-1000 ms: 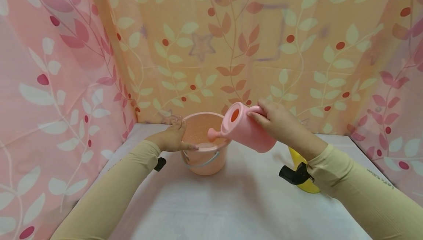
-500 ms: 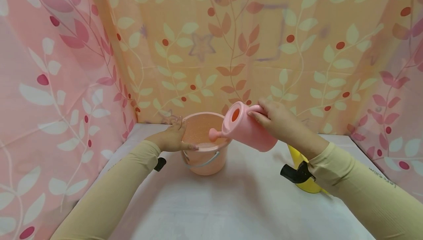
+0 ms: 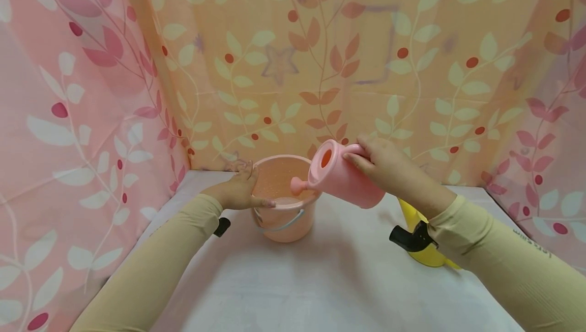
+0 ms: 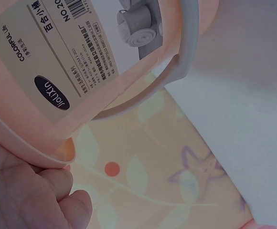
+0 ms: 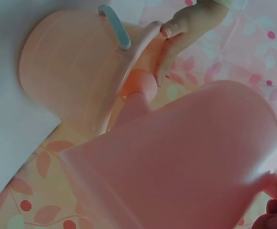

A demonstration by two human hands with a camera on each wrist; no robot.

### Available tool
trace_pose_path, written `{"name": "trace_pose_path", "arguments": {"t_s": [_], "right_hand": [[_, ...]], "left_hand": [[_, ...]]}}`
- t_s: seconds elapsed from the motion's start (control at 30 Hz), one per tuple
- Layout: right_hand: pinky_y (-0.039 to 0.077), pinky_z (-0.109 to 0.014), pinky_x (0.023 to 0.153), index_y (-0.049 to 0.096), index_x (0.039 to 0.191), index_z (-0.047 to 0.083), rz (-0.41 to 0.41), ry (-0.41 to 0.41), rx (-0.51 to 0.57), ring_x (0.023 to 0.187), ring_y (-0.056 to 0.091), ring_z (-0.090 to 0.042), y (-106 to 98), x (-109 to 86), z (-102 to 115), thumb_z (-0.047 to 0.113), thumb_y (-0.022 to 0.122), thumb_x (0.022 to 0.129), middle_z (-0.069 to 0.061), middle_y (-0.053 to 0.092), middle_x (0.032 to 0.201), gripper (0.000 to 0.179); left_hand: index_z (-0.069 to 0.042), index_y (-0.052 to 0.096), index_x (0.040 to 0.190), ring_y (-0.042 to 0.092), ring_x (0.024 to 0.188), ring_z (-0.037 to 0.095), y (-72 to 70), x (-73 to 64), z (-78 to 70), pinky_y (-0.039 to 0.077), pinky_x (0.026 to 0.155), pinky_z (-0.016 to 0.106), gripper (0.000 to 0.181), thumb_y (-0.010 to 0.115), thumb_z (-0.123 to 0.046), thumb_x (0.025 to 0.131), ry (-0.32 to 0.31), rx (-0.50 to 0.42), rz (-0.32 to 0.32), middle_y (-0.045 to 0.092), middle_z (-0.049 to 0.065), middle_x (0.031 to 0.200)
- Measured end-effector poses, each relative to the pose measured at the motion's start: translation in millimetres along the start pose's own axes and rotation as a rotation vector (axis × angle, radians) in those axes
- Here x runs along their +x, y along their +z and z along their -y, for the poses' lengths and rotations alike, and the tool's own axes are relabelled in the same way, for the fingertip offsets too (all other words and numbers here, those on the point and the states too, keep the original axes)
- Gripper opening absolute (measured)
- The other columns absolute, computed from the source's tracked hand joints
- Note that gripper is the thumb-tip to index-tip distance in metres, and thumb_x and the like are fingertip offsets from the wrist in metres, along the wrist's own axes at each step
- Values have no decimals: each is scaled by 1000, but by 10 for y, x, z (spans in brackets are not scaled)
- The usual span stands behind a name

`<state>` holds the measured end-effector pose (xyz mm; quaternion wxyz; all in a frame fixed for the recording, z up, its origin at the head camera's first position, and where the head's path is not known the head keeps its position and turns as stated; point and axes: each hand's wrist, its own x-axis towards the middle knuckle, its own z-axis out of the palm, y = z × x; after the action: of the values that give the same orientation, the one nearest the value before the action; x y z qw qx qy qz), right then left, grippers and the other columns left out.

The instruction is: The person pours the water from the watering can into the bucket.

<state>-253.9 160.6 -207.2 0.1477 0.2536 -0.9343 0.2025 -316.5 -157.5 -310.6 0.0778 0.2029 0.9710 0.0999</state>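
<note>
A pink watering can (image 3: pixel 350 177) is tilted, its rose (image 3: pixel 298 185) at the end of the spout hanging inside the rim of a peach bucket (image 3: pixel 286 225). My right hand (image 3: pixel 382 161) grips the can's handle, with the thumb on top. The left hand (image 3: pixel 235 189) rests on the left of the bucket's rim, thumb laid along the near edge and fingers spread toward the far side. In the left wrist view the palm (image 4: pixel 14 191) lies against the rim, beside a printed label (image 4: pixel 71 52). Fine speckles show inside the bucket; I cannot tell what they are.
A yellow object (image 3: pixel 428 258) stands on the white table (image 3: pixel 293 286), partly hidden behind the right wrist and its black camera mount (image 3: pixel 407 238). A light blue bail handle (image 3: pixel 286 224) hangs on the bucket's front. Leaf-patterned cloth (image 3: pixel 320 67) encloses the back and sides.
The watering can and my right hand have shifted very slightly up and to the right, the rose still over the bucket. My left hand and the bucket have stayed put.
</note>
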Motion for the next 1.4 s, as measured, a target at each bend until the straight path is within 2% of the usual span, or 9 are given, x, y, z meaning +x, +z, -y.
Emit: {"name": "trace_pose_path", "arguments": {"t_s": [0.67,1.4], "right_hand": [[49,-32,61,51,79,9,1,-12,-12,70,55,-22,-10,17,24,29,60,88,-5,57,73,24],[49,-34,63,52,81,10,6,-22,-20,73,56,-22,-5,15,38,22,60,89,-5,59,79,17]], "left_hand": [[7,0,143,-2,137,40,-7,-4,-12,9,109,50,124,49,-79,69,-6,6,3,-9,27,148],[8,1,143,-3,136,41,-9,-9,-9,9,109,51,123,51,-77,69,-4,-11,3,-11,28,147]]}}
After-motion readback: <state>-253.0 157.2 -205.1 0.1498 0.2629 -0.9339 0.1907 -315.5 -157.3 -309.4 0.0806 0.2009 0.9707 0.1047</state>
